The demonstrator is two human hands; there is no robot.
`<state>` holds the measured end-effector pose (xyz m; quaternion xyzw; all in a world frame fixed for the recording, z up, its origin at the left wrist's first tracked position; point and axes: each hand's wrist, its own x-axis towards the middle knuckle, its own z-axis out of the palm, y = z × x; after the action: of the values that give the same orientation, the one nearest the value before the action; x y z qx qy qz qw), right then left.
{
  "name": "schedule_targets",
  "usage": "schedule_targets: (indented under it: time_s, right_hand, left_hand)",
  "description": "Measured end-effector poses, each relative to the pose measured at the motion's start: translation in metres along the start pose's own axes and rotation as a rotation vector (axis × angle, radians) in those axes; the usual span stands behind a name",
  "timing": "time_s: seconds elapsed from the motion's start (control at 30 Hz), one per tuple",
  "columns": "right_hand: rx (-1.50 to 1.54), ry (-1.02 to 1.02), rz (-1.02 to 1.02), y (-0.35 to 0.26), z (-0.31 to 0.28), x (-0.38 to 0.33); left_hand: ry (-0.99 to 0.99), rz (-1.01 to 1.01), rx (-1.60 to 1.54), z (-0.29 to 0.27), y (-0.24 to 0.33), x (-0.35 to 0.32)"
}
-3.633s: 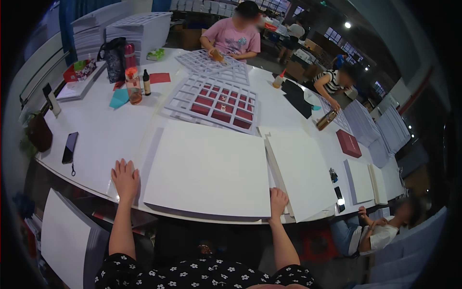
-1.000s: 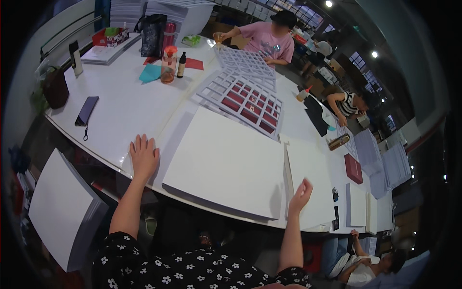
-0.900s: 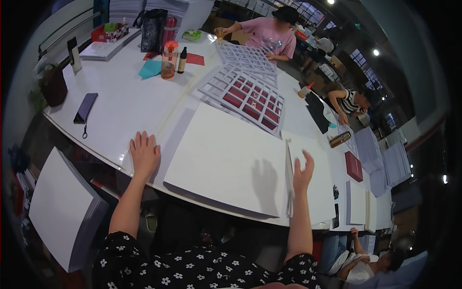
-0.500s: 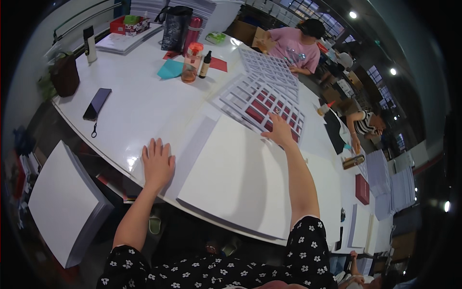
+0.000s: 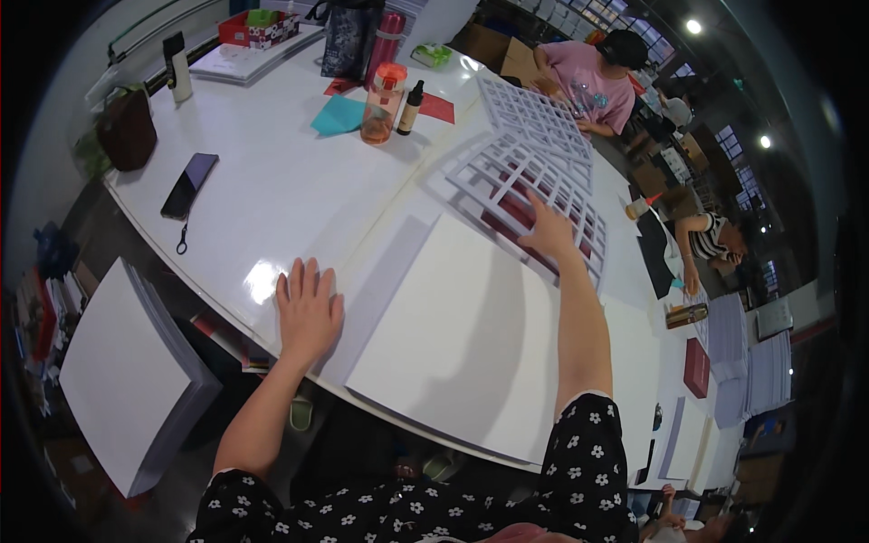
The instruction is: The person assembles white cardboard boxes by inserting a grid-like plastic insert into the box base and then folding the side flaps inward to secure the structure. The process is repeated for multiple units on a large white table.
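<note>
My left hand (image 5: 310,308) rests on the glossy white table (image 5: 281,190) with its fingers stretched out and nothing in it. Past the stack of large white sheets (image 5: 453,335) in front of me, my right hand (image 5: 552,232) has its thumb and fingers on a white grid frame (image 5: 484,174), closed on its bars. The grid is tilted slightly up from the surface. Beneath it, a dark red piece (image 5: 509,226) shows through the openings. Another white grid frame (image 5: 507,100) lies just beyond, partly overlapped.
A pink bottle (image 5: 384,104), a small dropper bottle (image 5: 410,109) and a teal sheet (image 5: 339,117) stand or lie at the back. A phone (image 5: 190,185) is on the left. More white sheets (image 5: 127,362) are stacked lower left. A person in pink (image 5: 593,86) works across the table.
The grid under my right hand has risen and shifted against the red piece, so less red shows through. My left hand stays flat on the table. The whole view has shifted slightly.
</note>
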<state>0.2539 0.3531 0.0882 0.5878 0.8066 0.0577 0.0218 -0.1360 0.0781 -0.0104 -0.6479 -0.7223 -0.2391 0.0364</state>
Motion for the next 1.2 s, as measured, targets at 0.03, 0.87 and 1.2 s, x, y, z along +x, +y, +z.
schedule_targets:
  time_s: [0.03, 0.87, 1.2]
  right_hand:
    - [0.007, 0.066, -0.011, 0.001, -0.009, -0.004]
    - [0.158, -0.07, -0.307, -0.143, -0.088, -0.348]
    - [0.518, 0.448, 0.126, -0.104, -0.054, -0.424]
  left_hand:
    - [0.003, 0.001, -0.009, 0.001, -0.001, 0.001]
    - [0.075, 0.056, -0.018, 0.013, -0.007, -0.011]
    - [-0.098, -0.243, -1.073, -0.013, -0.007, -0.081]
